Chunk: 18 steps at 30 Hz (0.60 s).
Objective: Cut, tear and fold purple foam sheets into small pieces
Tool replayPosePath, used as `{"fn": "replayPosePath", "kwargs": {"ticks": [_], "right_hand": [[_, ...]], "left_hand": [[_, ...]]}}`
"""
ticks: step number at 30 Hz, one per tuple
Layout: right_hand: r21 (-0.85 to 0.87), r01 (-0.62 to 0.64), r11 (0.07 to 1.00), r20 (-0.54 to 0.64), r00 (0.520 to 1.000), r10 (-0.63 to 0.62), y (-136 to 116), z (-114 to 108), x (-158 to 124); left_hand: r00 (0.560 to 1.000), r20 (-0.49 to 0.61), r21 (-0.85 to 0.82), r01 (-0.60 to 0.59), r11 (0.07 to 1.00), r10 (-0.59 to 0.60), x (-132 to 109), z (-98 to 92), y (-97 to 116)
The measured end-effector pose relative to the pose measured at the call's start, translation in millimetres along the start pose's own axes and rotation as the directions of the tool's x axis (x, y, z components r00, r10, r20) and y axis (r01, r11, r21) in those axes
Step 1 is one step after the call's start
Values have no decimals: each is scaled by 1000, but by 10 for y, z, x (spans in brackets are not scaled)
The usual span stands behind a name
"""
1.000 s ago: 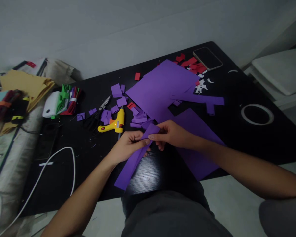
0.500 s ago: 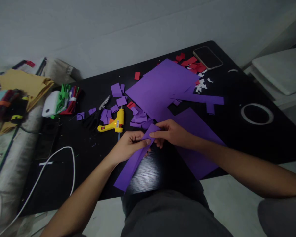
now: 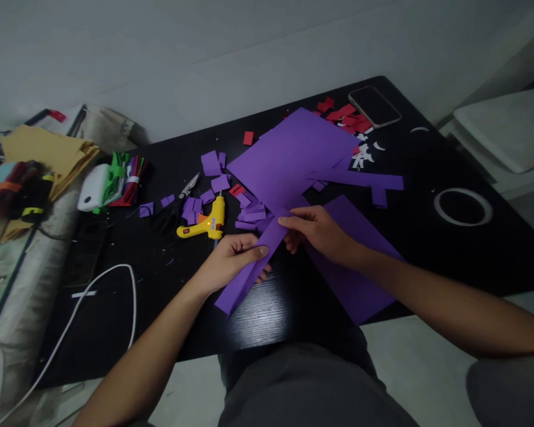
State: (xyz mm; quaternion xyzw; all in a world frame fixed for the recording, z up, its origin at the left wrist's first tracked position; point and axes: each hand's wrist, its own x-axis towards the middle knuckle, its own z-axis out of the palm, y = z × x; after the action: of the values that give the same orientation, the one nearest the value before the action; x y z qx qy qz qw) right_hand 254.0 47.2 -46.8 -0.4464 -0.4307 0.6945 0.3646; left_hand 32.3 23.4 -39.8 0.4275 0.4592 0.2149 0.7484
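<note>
A long folded purple paper strip (image 3: 244, 283) slants between my hands above the table's near side. My left hand (image 3: 231, 261) is closed on its middle, thumb on top and fingers beneath. At the strip's far end, my right hand (image 3: 318, 231) pinches it between thumb and fingers. A large purple sheet (image 3: 300, 154) lies just beyond, and a second purple sheet (image 3: 356, 261) lies partly under my right forearm. Small cut purple pieces (image 3: 251, 213) are scattered beyond my left hand, beside a yellow glue gun (image 3: 207, 222) and scissors (image 3: 182, 198).
Red paper scraps (image 3: 349, 118) and white scraps (image 3: 364, 153) lie by a phone (image 3: 374, 105) at the back right. A white ring (image 3: 463, 206) sits on the right. A white cable (image 3: 131, 284) loops across the left, below bundled pipe cleaners (image 3: 115, 178).
The strip has shifted up and away from me through my left hand, its near end now farther from the table edge. My right hand has moved slightly forward and right.
</note>
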Motion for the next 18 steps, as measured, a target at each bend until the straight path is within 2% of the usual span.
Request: {"fn": "replayPosePath", "kwargs": {"ticks": [3,8,18], "right_hand": [[12,-12,1000,40,999,12,18,41,-23],[-56,-113,992,164,979,121,27,89,-56],[-71,-145,987,196,968,157,33,56,-31]], "left_hand": [[999,-16,10,-31,999,31,4,-11,-14],[996,-19,44,-90,995,91,4,-13,-35],[991,-5,76,-135,988,136,10,10,-26]]}}
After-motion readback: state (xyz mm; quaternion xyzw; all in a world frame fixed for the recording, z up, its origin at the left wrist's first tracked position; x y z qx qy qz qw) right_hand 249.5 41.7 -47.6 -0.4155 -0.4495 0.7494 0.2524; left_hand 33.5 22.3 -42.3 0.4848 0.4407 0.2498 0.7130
